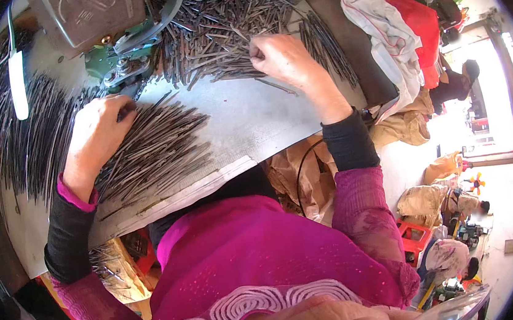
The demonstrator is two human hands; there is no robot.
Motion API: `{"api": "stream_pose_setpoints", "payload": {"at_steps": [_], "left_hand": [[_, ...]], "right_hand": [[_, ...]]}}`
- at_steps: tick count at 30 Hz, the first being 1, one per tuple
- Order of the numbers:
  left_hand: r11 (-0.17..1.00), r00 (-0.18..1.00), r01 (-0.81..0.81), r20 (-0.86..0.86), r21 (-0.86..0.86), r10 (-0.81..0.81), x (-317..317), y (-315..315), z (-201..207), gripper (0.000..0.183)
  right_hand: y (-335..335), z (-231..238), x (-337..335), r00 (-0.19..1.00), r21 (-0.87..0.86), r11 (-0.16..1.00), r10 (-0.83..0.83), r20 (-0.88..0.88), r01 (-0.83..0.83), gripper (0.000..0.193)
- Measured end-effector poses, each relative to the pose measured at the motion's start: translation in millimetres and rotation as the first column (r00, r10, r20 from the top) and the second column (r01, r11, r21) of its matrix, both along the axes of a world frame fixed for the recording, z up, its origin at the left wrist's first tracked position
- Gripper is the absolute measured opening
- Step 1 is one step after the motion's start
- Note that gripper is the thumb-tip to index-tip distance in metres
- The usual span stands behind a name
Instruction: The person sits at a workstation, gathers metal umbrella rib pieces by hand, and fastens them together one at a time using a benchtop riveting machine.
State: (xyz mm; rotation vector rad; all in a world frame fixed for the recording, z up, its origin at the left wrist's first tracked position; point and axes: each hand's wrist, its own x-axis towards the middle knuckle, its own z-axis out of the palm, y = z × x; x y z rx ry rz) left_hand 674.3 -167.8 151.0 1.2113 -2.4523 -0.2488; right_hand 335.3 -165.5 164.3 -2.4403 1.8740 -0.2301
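Observation:
My left hand (98,131) is curled closed beside the small metal fixture (127,72) of a green machine (98,63). Its fingertips are turned away, so whatever they grip is hidden. Under and beside that hand lies a fanned bundle of thin dark metal rods (159,148). My right hand (287,59) is at the near right side of a loose heap of short dark metal rods (213,34). Its fingers are bent inward in a pinch, and I cannot make out anything between them.
More dark rods (25,133) cover the left of the metal tabletop (246,115); another bundle (329,48) lies along its right side. A brown metal box (91,15) and a white lamp (18,87) overhang the back left. White cloth (380,31) lies at right. Other people work farther right.

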Motion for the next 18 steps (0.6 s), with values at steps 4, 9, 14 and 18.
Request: {"api": "stream_pose_setpoints", "payload": {"at_steps": [4, 9, 14, 18], "left_hand": [[0.992, 0.998, -0.034, -0.044, 0.121, 0.039, 0.0, -5.6, 8.4, 0.017], [0.992, 0.962, 0.024, -0.273, 0.125, 0.011, 7.5, -22.4, -4.1, 0.019], [0.867, 0.892, 0.083, -0.425, 0.491, 0.155, 11.9, -19.6, 5.4, 0.025], [0.697, 0.753, 0.297, -0.609, 0.652, 0.249, 21.3, -12.5, 7.3, 0.036]], "right_hand": [[-7.8, 8.4, -13.2, 0.994, 0.139, 0.989, 0.042, 0.104, -0.056, 0.025], [-2.8, 37.8, -17.9, 0.996, 0.306, 0.950, 0.027, 0.088, -0.053, 0.028], [5.2, 56.5, 0.9, 0.997, 0.210, 0.975, 0.072, 0.006, -0.071, 0.022], [2.6, 47.2, 32.1, 0.962, 0.378, 0.910, 0.074, 0.263, -0.173, 0.019]]}}
